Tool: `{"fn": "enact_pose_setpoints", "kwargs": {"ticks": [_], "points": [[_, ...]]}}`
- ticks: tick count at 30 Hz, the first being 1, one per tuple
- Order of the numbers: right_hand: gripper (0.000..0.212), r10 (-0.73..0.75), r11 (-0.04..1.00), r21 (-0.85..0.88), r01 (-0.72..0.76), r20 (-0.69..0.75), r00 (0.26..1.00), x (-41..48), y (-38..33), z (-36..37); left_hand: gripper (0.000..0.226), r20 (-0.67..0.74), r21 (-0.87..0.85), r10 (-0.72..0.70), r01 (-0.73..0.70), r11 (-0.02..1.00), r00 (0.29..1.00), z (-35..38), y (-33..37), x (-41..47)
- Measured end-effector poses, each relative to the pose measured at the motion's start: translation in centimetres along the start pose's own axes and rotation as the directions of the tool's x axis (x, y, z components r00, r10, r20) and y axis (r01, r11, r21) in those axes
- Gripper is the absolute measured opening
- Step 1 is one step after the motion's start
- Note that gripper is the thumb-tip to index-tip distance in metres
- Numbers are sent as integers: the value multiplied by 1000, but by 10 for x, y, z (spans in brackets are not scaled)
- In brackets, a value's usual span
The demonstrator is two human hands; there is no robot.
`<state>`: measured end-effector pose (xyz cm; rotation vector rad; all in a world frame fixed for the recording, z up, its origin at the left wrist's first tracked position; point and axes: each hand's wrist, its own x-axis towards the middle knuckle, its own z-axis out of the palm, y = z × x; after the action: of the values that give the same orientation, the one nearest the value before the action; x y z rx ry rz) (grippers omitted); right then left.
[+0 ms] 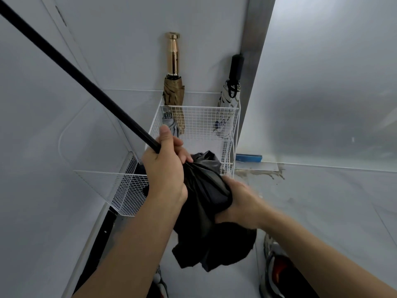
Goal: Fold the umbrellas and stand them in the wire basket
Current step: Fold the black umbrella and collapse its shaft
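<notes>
Bunched black umbrella (204, 190) near white wire basket (202, 120).

The black umbrella (206, 190) was black all over: its crumpled canopy plain and matt, its long shaft (75, 72) the same black with a slight sheen. The wire basket (199, 117) was white, its mesh a fine square grid. The khaki umbrella (173, 93) had a polished gold handle (173, 54). The grey umbrella (173, 125) was plain. The white umbrella (228, 102) was printed with dark leaf-like shapes, and its grip (236, 65) and wrist loop were black. The walls (120, 39) were pale grey-white. There were also a bright blue strip (248, 158), a brownish stain (264, 172), and a grey-and-white shoe (276, 269) with an orange-red patch.
</notes>
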<state>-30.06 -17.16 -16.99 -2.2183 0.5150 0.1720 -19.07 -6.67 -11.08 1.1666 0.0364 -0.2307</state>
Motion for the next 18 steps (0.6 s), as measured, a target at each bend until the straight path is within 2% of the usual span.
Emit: {"fn": "enact_pose_setpoints", "kwargs": {"ticks": [2, 3, 6, 8, 10, 12, 14, 16, 17, 18], "points": [[51, -29, 989, 145, 23, 43, 999, 2, 6, -6, 41, 88, -35, -98, 102, 994, 991, 1, 3, -3], [42, -36, 975, 221, 17, 83, 996, 1, 5, -10, 39, 173, -15, -125, 130, 991, 977, 0, 6, -2], [26, -74, 889, 455, -51, 252, 965, -11, 2, -24, 22, 446, 131, -100, 46, 990, 889, -9, 18, 3], [27, -102, 855, 510, -91, 338, 936, -16, -2, -29, 20, 538, 201, -67, -51, 978, 840, -14, 23, 5], [33, -135, 847, 522, -96, 386, 912, -20, -6, -31, 23, 572, 167, -78, -23, 986, 816, -15, 23, 4], [42, -135, 825, 551, -124, 406, 904, -23, -15, -32, 25, 561, 88, -138, 106, 990, 816, -15, 19, 2], [37, -128, 825, 548, -138, 420, 899, -27, -19, -34, 30, 549, 9, -211, 247, 969, 809, -15, 16, 3], [21, -140, 791, 597, -136, 392, 909, -26, -13, -32, 43, 565, -46, -263, 348, 936, 782, -16, 15, 3], [21, -152, 779, 616, -112, 359, 921, -25, -10, -30, 47, 551, -40, -280, 360, 932, 786, -16, 15, 3], [30, -179, 784, 616, -75, 339, 924, -22, -5, -26, 47, 517, -15, -287, 344, 939, 806, -15, 14, 3]]}}
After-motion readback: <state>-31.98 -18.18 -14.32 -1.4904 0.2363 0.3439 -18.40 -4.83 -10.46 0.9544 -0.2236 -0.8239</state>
